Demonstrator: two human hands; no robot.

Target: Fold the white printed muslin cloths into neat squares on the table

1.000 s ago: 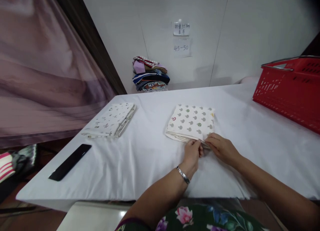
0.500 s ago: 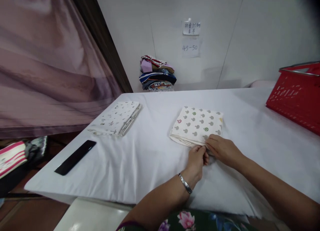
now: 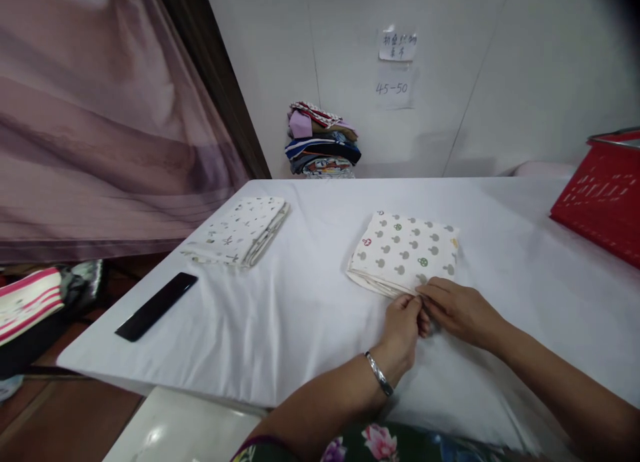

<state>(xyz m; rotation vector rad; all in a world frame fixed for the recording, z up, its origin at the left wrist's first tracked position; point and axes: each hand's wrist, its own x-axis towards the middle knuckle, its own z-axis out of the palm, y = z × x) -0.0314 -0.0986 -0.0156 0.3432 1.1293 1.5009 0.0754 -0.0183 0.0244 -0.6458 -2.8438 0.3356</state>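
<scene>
A folded white cloth [image 3: 405, 249] with grey mushroom-like prints and a few red, green and yellow ones lies on the white-covered table [image 3: 300, 329]. My left hand [image 3: 404, 325], with a silver bracelet at the wrist, pinches the cloth's near edge between thumb and finger. Right beside it, my right hand [image 3: 457, 309] has its fingers closed on the same near edge, toward the right corner. The layers at the fingertips are partly hidden by both hands. To the left lies another folded white cloth [image 3: 245, 229] with small leafy prints.
A long black flat object [image 3: 157, 307] rests near the table's left edge. At the right stands a red basket [image 3: 600, 195] with a metal handle. Behind the table is a stack of folded fabrics [image 3: 323, 142]. A pink curtain [image 3: 100, 129] hangs at the left.
The view has shifted slightly, so everything sits a little farther right. Both hands stay at the near edge of the mushroom-print cloth, with only small finger movement.
</scene>
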